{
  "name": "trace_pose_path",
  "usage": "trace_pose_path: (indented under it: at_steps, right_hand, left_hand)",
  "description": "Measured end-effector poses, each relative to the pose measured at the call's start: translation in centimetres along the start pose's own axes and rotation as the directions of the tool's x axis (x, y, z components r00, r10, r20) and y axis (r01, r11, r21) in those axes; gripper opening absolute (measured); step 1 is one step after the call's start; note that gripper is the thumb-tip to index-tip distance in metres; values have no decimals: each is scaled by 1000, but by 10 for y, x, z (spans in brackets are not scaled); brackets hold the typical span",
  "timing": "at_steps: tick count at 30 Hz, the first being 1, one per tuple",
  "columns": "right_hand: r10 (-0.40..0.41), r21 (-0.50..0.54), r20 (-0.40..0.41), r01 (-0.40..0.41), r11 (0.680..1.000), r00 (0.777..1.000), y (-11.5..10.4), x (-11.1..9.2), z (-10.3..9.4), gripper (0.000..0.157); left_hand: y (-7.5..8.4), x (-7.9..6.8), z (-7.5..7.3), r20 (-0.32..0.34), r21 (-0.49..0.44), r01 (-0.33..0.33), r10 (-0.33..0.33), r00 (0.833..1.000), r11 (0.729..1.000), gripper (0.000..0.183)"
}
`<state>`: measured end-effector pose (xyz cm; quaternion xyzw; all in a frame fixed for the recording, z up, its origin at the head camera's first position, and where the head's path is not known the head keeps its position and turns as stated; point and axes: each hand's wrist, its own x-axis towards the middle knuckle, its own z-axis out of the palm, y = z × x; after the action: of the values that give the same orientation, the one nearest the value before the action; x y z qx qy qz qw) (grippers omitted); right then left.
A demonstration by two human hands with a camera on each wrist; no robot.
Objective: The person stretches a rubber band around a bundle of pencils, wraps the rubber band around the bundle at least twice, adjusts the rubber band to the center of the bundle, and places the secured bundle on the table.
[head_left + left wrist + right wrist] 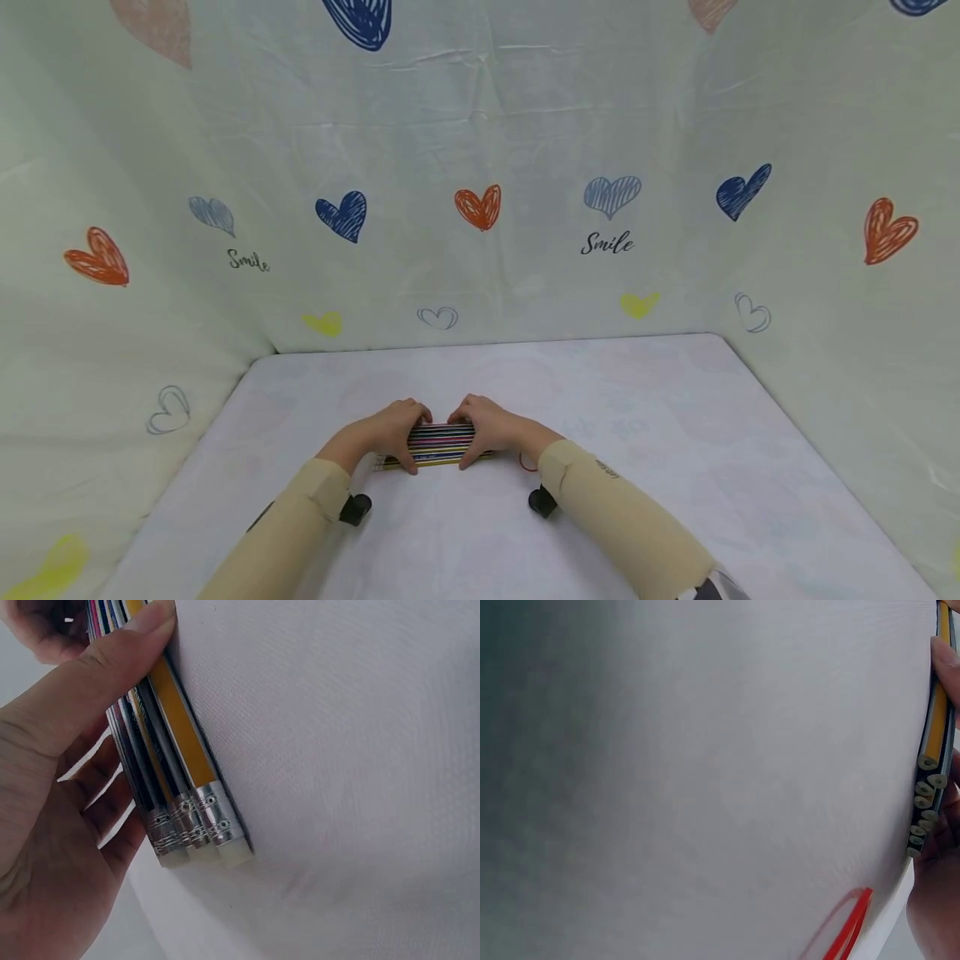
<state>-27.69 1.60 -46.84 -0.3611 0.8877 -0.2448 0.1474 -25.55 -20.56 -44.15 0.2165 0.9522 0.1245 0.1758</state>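
two beige sleeves (pixel 277 533) are reaching in from seven and five o'clock. beyond, the bare left hand (pixel 392 432) at nine o'clock and the bare right hand (pixel 491 427) at three are curling part-closed around a bundle of striped, eraser-tipped pencils (pixel 440 446), thumbs nearest. it is resting at six o'clock in the head view, on a white tabletop (pixel 637 400). a thin red loop (pixel 848 930) is showing near the right wrist. a pale heart-printed sheet (pixel 540 125) is hanging at twelve.

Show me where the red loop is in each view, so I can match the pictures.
Head: the red loop is right of the pencils, beside the right hand.
Left wrist: not in it.
Right wrist: bottom edge, right of centre.
Shared landmark: the pencils, visible in all three.
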Motion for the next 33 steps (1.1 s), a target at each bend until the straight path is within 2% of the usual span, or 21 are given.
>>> trace_pose_path:
  at_steps: [7, 12, 20, 23, 28, 33]
  right_hand:
    - [6, 117, 18, -8, 993, 1000, -5, -3, -1, 55]
    - [24, 152, 29, -28, 988, 999, -9, -5, -2, 50]
    - [39, 117, 40, -44, 992, 998, -11, -4, -3, 46]
    - [40, 100, 50, -45, 994, 998, -11, -2, -2, 39]
    - [39, 70, 58, -43, 997, 998, -13, -1, -2, 29]
    - [56, 59, 59, -59, 996, 997, -15, -2, -2, 28]
  left_hand:
    - [-1, 1, 2, 38, -61, -2, 4, 999, 998, 56]
    - [0, 0, 3, 59, -127, 12, -5, 998, 992, 47]
    - [5, -3, 1, 83, -122, 33, -23, 996, 992, 41]
    - [7, -5, 0, 91, -117, 48, -38, 995, 992, 37]
    - [8, -7, 1, 84, -116, 67, -58, 995, 991, 32]
    - [8, -8, 4, 71, -117, 73, -65, 995, 990, 29]
